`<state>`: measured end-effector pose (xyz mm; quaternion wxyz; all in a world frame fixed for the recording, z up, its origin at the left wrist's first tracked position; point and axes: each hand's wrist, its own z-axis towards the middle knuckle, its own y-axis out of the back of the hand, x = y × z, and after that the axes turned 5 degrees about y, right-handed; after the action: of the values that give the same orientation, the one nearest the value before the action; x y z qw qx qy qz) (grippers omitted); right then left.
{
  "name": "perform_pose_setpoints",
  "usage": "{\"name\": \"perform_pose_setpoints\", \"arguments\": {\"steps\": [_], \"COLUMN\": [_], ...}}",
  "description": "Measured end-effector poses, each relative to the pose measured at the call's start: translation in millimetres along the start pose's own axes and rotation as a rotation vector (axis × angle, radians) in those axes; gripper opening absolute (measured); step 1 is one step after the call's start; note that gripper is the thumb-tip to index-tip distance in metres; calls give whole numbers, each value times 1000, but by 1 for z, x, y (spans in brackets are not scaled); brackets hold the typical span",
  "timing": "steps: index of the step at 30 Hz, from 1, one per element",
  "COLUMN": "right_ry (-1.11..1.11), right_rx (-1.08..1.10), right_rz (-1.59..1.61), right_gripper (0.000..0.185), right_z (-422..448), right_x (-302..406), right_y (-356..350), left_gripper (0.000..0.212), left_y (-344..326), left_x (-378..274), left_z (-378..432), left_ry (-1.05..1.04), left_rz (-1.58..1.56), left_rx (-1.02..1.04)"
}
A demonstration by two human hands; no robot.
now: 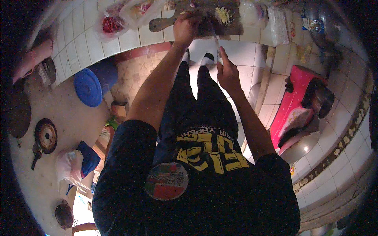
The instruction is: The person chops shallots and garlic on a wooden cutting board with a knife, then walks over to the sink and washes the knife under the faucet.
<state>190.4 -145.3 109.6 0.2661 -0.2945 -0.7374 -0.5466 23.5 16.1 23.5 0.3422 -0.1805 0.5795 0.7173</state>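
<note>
A dark wooden cutting board [233, 29] lies on the tiled counter, its handle [159, 24] pointing left. My right hand [229, 72] grips a knife [215, 37], whose blade reaches up over the board's near edge. Over the board's left part is my left hand [186, 28], fingers bent downward; what lies under the fingertips is hidden. To the right of the blade sits a heap of finely chopped, pale yellow pieces, likely garlic [223, 16]. A small purplish bulb, perhaps a shallot [192, 5], rests near the board's far edge.
Left of the board is a plastic bag of red chillies [112, 25]. Clear plastic packages [277, 26] lie to the right. A blue lidded bin [88, 87] stands below the counter at left. At right are a pink-red stove-like appliance [288, 103] and a metal lid [299, 147].
</note>
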Motion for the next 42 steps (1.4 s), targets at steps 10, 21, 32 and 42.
{"name": "perform_pose_setpoints", "arguments": {"steps": [10, 21, 32, 42], "right_ry": [62, 118, 80, 125], "right_rx": [-25, -63, -42, -59], "right_rz": [-107, -142, -173, -180], "right_gripper": [63, 62, 66, 64], "right_z": [2, 6, 2, 4], "right_x": [5, -2, 1, 8], "right_y": [4, 7, 7, 9], "left_gripper": [20, 29, 26, 24], "left_y": [4, -28, -11, -19], "left_x": [-13, 28, -9, 2], "left_z": [6, 3, 5, 2], "left_ry": [-32, -26, 145, 34], "left_rz": [73, 131, 127, 222], "left_rx": [24, 189, 135, 115]}}
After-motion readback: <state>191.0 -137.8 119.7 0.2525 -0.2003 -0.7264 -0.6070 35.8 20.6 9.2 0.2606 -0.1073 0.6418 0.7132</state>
